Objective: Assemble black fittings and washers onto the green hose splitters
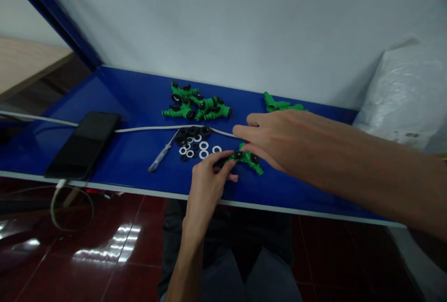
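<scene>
Near the front edge of the blue table, a green Y-shaped hose splitter (252, 162) with black valve knobs is pinched at its left end by my left hand (207, 181). My right hand (274, 137) reaches over from the right, its fingers closed at the splitter's upper branch. A small red spot shows between those fingers; what it belongs to is hidden. Just left of the splitter lie loose white rings (204, 145) and black ring caps (193, 131). A clear-handled screwdriver (160, 157) rests beside them, its tip toward the caps.
Several green splitters with black knobs (207, 103) are heaped at the back. Green pieces (274, 103) lie behind my right hand, partly covered. A phone (84, 144) sits at left over a white cable (146, 128). At right stands a plastic-wrapped bundle (394, 92) against the wall.
</scene>
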Available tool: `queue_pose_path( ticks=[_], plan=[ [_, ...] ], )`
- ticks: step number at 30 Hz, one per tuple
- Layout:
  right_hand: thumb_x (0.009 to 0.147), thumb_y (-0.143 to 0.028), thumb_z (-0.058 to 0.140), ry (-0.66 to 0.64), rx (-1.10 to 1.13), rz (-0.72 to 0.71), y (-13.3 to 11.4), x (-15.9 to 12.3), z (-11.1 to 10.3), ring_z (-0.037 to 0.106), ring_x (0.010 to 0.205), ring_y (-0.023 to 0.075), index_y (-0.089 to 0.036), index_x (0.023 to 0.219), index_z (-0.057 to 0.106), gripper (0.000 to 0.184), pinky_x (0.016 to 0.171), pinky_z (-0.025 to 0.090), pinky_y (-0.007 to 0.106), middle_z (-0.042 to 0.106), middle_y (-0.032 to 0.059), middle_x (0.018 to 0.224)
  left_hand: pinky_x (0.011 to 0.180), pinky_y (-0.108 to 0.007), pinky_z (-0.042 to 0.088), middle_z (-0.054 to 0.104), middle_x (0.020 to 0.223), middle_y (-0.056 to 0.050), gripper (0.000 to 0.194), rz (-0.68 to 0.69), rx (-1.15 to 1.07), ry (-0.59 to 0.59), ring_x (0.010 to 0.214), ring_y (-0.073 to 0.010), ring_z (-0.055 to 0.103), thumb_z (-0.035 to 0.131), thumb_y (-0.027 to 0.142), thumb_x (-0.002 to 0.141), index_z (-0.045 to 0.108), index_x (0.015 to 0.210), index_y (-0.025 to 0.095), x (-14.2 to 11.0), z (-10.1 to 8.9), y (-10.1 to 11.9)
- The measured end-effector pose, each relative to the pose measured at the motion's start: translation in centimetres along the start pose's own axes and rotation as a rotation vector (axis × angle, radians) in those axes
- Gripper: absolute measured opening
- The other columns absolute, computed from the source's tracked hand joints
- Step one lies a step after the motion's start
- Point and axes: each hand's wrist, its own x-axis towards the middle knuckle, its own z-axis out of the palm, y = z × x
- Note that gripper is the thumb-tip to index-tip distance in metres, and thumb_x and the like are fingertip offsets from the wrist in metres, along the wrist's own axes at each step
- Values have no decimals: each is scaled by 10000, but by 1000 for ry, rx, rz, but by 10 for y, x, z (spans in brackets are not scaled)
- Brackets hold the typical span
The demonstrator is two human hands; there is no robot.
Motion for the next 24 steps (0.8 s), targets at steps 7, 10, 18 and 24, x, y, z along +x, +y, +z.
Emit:
queue_pose_path(
  ticks=[7,10,18,24],
  plan=[
    [950,-95,466,46,-129,-47,-13,-4,-13,644,843,241,-116,1273,562,338,701,468,359,709,140,1079,624,-233,578,784,697,-2,246,-18,18,-3,615,-188,770,731,249,864,758,1105,210,2,0,0],
    [960,-53,399,96,-111,-88,-14,-9,-12,648,984,245,-108,1355,488,409,783,491,359,681,154,1211,608,-233,573,776,673,-4,252,-25,23,-4,619,-197,773,722,262,872,751,1115,201,2,0,0],
    [899,-80,513,13,-181,-48,-8,6,-1,628,826,251,-165,1081,564,207,665,418,341,684,111,1004,596,-231,559,752,614,2,240,-22,25,3,602,-202,766,728,253,860,759,1091,192,1,0,2],
    [821,7,516,60,-131,-52,-3,6,8,610,780,224,-177,1112,550,345,635,396,308,673,91,987,598,-225,564,795,803,-19,238,-9,7,-2,602,-179,764,707,253,866,754,1092,197,2,0,1]
  ],
)
